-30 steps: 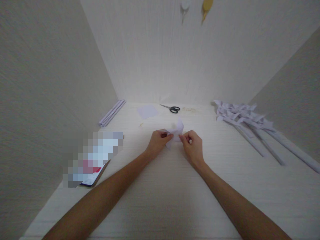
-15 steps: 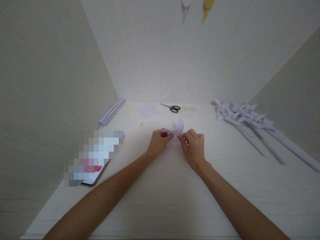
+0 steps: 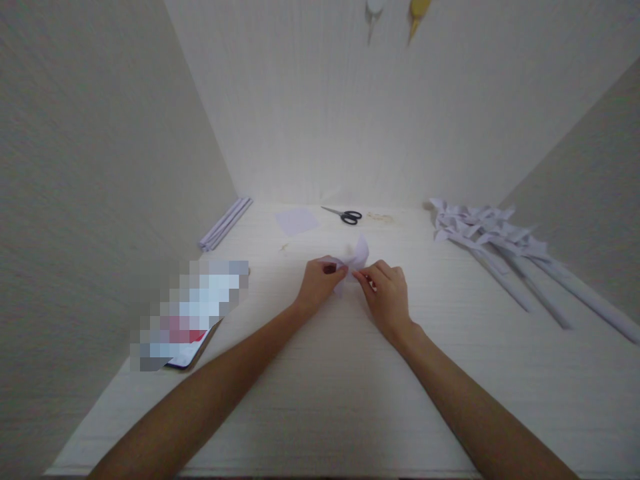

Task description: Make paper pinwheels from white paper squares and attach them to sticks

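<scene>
A pale lilac paper pinwheel (image 3: 361, 251) is held just above the middle of the table, one curved blade standing up and another part hanging below. My left hand (image 3: 320, 283) is closed, pinching its left side and centre between thumb and fingers. From the right, my right hand (image 3: 387, 293) has its thumb and fingertips pressed together at the pinwheel's centre. Whatever small thing lies between those right fingertips is too small to make out. Beyond the hands lie black-handled scissors (image 3: 350, 217) and a flat lilac paper square (image 3: 297, 221).
Finished paper pinwheels on rolled sticks (image 3: 493, 230) are piled at the right. Rolled paper sticks (image 3: 226, 223) lie at the back left, and a phone (image 3: 193, 350) is nearer on that side. Small tan bits (image 3: 381, 218) lie by the scissors. Two hooks, one yellow (image 3: 418, 13), are on the back wall.
My right hand's fingertips have shifted very slightly left, toward the pinwheel's centre. My left hand keeps its pinch in the same place.
</scene>
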Tool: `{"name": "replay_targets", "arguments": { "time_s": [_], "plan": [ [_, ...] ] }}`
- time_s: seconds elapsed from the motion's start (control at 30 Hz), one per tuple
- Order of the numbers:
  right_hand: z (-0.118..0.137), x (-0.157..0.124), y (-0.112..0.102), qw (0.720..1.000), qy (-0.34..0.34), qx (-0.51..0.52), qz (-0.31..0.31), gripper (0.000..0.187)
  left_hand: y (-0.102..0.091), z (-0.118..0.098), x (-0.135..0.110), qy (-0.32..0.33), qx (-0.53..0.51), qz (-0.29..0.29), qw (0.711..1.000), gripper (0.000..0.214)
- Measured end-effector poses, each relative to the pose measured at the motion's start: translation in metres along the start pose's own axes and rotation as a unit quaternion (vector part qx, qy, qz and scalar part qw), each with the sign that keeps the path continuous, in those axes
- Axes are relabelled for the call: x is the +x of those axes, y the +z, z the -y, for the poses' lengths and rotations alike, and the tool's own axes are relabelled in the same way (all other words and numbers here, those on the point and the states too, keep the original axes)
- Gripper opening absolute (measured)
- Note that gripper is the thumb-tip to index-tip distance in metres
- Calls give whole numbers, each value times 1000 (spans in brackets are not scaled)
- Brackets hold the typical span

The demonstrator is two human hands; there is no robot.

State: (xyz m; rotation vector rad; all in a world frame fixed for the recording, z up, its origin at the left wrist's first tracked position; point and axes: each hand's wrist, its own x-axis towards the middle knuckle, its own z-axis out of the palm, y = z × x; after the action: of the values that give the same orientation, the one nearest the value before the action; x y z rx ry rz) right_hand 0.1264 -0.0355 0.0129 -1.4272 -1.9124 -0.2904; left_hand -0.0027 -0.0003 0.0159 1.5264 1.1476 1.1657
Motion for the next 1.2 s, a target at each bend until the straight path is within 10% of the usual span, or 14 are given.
{"name": "replay_targets", "arguments": {
  "time_s": [0.47, 1.2],
  "plan": [
    [3, -3, 1, 984, -2, 172, -52, 14, 0, 4, 3, -5, -8, -20, 1000, 11],
    [1, 0, 1, 985, 78, 154, -31, 13, 0, 11, 4, -16, -33, -24, 999, 18]
  ]
}}
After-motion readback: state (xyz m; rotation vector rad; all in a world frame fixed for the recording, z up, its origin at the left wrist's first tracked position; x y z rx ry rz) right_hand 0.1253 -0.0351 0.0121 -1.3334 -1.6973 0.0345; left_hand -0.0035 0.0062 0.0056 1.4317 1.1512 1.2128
